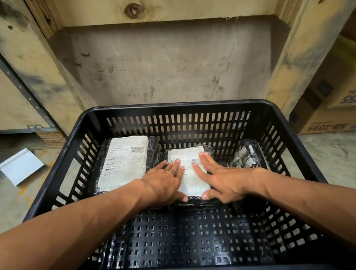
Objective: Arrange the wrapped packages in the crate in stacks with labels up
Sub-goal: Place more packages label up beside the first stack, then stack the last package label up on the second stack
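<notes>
A black slotted plastic crate [176, 110] stands on the floor in front of me. Inside, at the back left, lies a black wrapped package [123, 164] with its white label up. In the middle lies a second package [190, 176], label up. My left hand [164, 185] and my right hand [220, 180] rest flat on its two sides, fingers on the label and thumbs at its near edge. A third black wrapped package [246, 156] sits at the right, glossy wrap showing, no label seen.
The crate's near half shows bare perforated floor [186, 240]. Wooden panels [163, 64] rise behind the crate. Cardboard boxes [347, 108] stand at the right. A white sheet [19, 166] lies on the concrete at the left.
</notes>
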